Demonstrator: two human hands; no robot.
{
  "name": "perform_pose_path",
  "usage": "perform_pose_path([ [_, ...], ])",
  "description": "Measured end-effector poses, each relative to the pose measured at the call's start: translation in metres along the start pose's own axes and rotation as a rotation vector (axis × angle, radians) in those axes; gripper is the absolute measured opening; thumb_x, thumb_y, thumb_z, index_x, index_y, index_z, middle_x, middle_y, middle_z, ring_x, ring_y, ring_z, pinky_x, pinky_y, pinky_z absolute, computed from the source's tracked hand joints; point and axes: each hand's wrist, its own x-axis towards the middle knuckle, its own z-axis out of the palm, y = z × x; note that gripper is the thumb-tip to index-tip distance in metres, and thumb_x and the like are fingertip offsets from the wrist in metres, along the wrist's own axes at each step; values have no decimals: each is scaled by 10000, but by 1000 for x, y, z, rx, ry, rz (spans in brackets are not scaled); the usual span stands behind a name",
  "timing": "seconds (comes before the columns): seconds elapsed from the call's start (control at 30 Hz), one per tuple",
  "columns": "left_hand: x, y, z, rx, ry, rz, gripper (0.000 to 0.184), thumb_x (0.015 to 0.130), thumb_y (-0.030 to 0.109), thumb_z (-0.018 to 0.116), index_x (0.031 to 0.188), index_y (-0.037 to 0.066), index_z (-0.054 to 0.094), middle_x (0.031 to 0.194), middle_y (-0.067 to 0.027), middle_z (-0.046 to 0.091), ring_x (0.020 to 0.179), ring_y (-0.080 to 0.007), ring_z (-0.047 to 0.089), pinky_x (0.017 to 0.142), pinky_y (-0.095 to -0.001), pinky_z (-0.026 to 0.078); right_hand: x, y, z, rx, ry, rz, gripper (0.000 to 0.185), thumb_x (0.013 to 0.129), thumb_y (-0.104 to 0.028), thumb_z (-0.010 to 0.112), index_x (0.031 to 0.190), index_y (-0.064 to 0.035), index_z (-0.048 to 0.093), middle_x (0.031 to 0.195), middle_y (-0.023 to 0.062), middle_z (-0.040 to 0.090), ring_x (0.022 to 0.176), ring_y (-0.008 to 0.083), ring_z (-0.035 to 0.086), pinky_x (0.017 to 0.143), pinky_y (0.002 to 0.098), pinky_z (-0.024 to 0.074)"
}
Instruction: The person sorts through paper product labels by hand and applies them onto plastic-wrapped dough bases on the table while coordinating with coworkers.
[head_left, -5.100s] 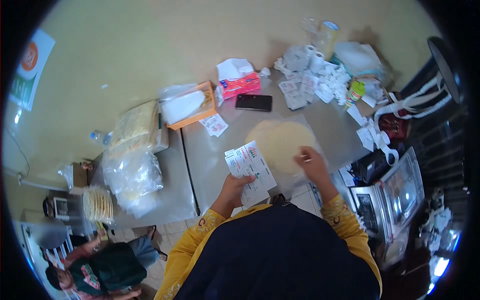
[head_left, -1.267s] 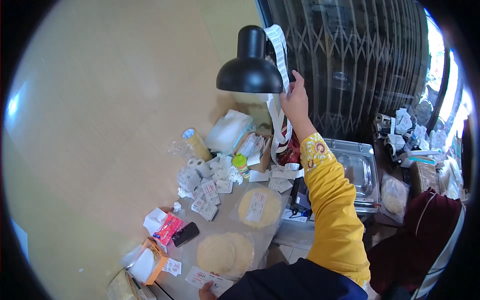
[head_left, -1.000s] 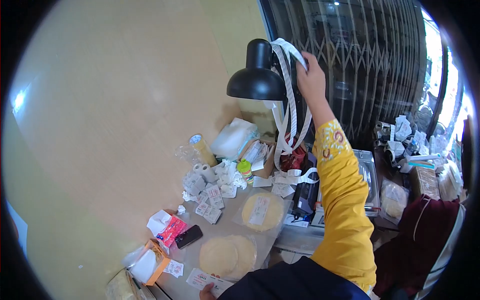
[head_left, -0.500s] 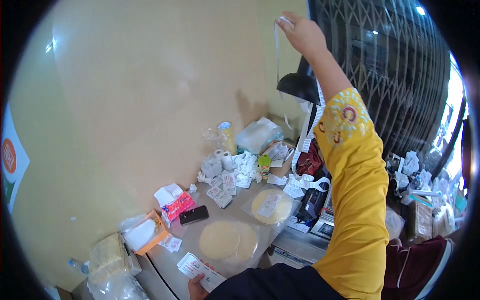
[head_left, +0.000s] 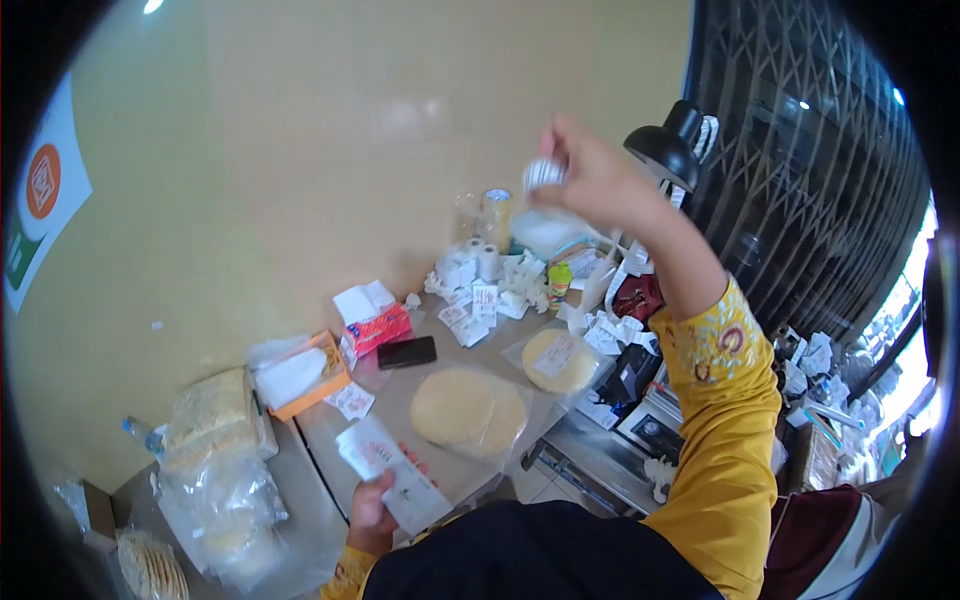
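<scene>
My left hand (head_left: 372, 508), at the lower middle, is closed on a stack of white printed paper slips (head_left: 405, 483). My raised right hand (head_left: 605, 188) is closed around a white paper strip (head_left: 543, 175) with dark lines across it, bunched or looped at the fingers. The right hand is slightly smeared by motion. Past my left hand, flat round pale sheets (head_left: 450, 408) lie in clear plastic on the table. Another round pack (head_left: 558, 360), with a white printed label on top, lies to the right, below my right hand.
A black phone (head_left: 407, 352), a red tissue pack (head_left: 378, 328) and an orange box (head_left: 320, 378) stand along the wall side. Crumpled paper (head_left: 525, 280), a tape stack (head_left: 496, 220) and a green-capped container (head_left: 559, 283) are farther back. A black lamp (head_left: 665, 155) overhangs the right.
My right hand has come down and toward me, with the strip now bunched at the fingers rather than hanging. My left hand with the slips shows higher in view; the camera has shifted.
</scene>
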Motion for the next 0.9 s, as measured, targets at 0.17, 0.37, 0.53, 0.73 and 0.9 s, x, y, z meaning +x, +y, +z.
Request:
perform_pose_path([
  [0.17, -2, 28, 45, 20, -282, -101, 519, 789, 162, 650, 1247, 32, 444, 1300, -135, 427, 1058, -337, 548, 856, -546, 453, -79, -51, 72, 337, -491, 77, 260, 635, -102, 735, 747, -53, 505, 683, -10, 478, 667, 81, 450, 589, 254, 382],
  [0.37, -12, 47, 64, 138, -448, -44, 442, 791, 112, 627, 1200, -2, 504, 1447, -145, 196, 1024, -364, 568, 824, -508, 486, -128, -82, 95, 807, -969, 75, 184, 710, 7, 612, 893, -10, 604, 836, 12, 600, 773, 79, 534, 673, 233, 426],
  [0.53, -28, 47, 73, 252, -469, -188, 440, 786, 98, 629, 1195, -7, 503, 1292, -153, 447, 1001, -367, 582, 841, -506, 473, -150, -95, 111, 1045, -1146, 84, 308, 734, 57, 570, 1037, 21, 534, 929, 38, 605, 825, 75, 542, 721, 230, 425],
  [0.73, -50, 46, 68, 457, -498, -271, 433, 788, 99, 629, 1188, -16, 508, 1105, -144, 600, 997, -327, 592, 875, -433, 452, -159, -107, 118, 923, -1298, 44, 385, 762, 5, 645, 1099, 17, 459, 868, 64, 622, 773, 92, 572, 661, 229, 434],
  [0.9, -75, 54, 36, 642, -372, -239, 406, 810, 89, 605, 1185, -30, 506, 1091, -133, 605, 991, -255, 589, 893, -367, 429, -160, -105, 110, 689, -1317, 57, 415, 749, -59, 698, 1099, 4, 483, 792, 49, 641, 687, 77, 576, 591, 218, 441],
])
